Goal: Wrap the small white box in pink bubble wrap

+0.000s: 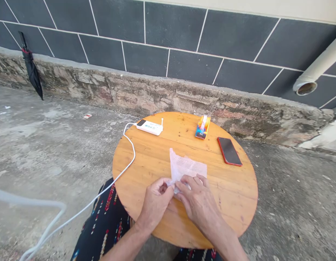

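A thin, pale pink translucent sheet lies on the round wooden table; I cannot tell whether it is paper, film or bubble wrap. Its near edge is bunched up between my two hands. My left hand pinches the left part of that edge between thumb and fingers. On the right side of the edge, my right hand presses with thumb and bent fingers, its back covering part of the sheet. Whatever lies inside the gathered part is hidden.
At the table's back stand a white power bank-like device with a white cable and a tape dispenser. A red-edged phone lies at right. Beyond are a stone ledge, a leaning umbrella and a pipe.
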`<state>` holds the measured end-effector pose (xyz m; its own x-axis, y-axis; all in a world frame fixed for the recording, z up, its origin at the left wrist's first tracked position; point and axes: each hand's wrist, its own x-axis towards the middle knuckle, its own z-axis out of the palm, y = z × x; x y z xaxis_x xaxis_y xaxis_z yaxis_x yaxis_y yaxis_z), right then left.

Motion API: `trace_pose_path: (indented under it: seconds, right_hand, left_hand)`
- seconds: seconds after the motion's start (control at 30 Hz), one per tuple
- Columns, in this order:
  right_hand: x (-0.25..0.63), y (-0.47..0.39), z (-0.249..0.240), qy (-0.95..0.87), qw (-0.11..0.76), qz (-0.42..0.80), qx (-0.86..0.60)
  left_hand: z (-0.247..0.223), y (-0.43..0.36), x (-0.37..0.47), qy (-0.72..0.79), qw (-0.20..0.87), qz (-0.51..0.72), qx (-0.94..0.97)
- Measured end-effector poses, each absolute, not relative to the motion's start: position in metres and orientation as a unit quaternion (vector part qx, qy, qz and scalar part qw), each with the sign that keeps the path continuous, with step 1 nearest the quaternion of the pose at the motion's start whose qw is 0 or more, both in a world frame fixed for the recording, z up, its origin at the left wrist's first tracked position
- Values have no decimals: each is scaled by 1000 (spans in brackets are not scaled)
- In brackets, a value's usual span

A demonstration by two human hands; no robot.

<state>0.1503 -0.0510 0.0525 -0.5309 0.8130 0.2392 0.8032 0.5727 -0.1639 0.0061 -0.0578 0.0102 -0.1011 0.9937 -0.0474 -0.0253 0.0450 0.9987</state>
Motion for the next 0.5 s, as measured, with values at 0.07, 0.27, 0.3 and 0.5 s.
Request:
trace_pose_path:
  seconds: [0.07,0.27,0.3,0.5]
  right_hand:
    - [151,-51,49,-870,163,29,-465]
    - [156,-52,38,-849,233,55,-471]
    - [157,-52,37,-847,242,54,-471]
    - [164,-50,34,-846,243,76,-469]
  left_hand:
    - [11,-60,5,536,420,512,523]
    - [10,-63,-1,475,262,469,697]
    - [9,-62,-3,460,247,464,716]
    - [6,-59,-12,420,148,387,808]
